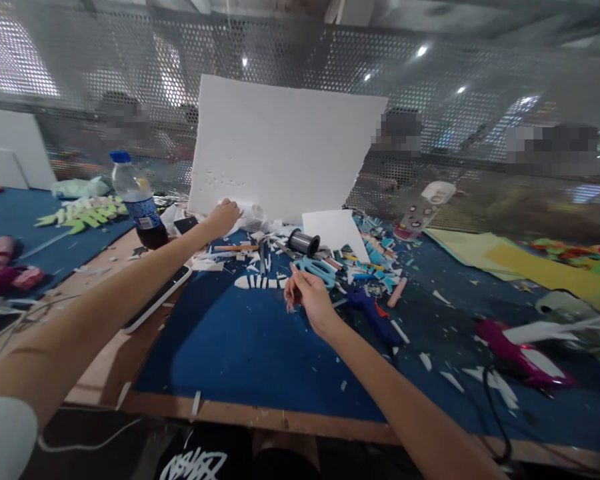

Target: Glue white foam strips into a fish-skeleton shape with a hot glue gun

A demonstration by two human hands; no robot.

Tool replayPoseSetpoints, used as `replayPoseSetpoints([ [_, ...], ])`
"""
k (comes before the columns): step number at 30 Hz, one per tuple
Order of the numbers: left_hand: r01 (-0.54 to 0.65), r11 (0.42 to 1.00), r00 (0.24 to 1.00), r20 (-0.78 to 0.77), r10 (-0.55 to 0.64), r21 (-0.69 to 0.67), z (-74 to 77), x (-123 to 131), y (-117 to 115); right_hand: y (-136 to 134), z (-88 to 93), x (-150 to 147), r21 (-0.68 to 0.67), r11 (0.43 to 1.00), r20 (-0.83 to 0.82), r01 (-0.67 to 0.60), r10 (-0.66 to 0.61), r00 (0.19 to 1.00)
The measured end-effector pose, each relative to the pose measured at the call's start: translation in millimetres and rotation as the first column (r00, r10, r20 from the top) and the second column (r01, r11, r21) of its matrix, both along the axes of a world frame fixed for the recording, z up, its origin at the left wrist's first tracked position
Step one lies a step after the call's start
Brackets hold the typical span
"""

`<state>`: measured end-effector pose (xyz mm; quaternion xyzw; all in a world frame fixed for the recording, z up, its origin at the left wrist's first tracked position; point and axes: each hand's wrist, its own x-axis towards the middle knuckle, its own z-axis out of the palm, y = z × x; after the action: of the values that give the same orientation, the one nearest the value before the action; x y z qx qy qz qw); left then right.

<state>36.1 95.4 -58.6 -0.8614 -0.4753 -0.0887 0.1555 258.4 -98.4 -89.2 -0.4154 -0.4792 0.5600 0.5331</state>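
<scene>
My left hand (223,215) reaches far forward and grips the lower edge of a large white foam sheet (280,147) that stands upright against the mesh wall. My right hand (305,293) hovers over the blue mat (240,340), fingers curled, with a thin item pinched in them that I cannot make out. Just beyond it lie teal-handled scissors (316,268), a dark spool (304,242) and a white cut-out strip (260,283).
A water bottle (139,203) with dark liquid stands at the left, a phone (157,300) lies beside my left arm. Foam scraps litter the mat. A blue glue gun (373,313) and a pink one (523,357) lie at right. Yellow sheets (540,267) sit far right.
</scene>
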Motion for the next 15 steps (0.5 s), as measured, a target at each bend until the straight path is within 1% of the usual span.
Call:
replayPoseSetpoints([
  [3,-0.019,0.998,1.000,0.004,0.019,0.066,7.5,-2,-30,0,-1.6,-1,0.002,1.000,0.007,-0.021,0.021,1.000],
  [5,-0.030,0.997,0.999,-0.013,0.031,0.078,7.7,0,-56,-1,-2.3,-1,-0.001,0.999,0.014,-0.035,0.035,0.999],
  [6,-0.009,0.998,0.999,-0.036,0.011,0.058,5.6,2,-70,-2,-2.5,-1,-0.002,0.999,0.017,-0.036,0.037,0.999],
  [8,0.053,0.999,0.994,-0.094,-0.054,-0.011,-2.7,5,-100,-2,-2.9,-2,-0.002,0.999,0.018,-0.035,0.035,0.999],
  [11,0.150,0.983,0.976,-0.145,-0.164,-0.107,-22.2,8,-144,-3,-3.6,-3,0.007,1.000,0.008,-0.027,0.027,1.000],
  [13,0.153,0.968,0.966,-0.176,-0.189,-0.199,-35.3,8,-164,-4,-4.3,-4,0.008,1.000,0.011,-0.026,0.026,1.000],
  [15,0.149,0.962,0.969,-0.161,-0.188,-0.227,-44.6,6,-174,-6,-5.3,-7,0.005,0.999,0.025,-0.031,0.031,0.999],
])
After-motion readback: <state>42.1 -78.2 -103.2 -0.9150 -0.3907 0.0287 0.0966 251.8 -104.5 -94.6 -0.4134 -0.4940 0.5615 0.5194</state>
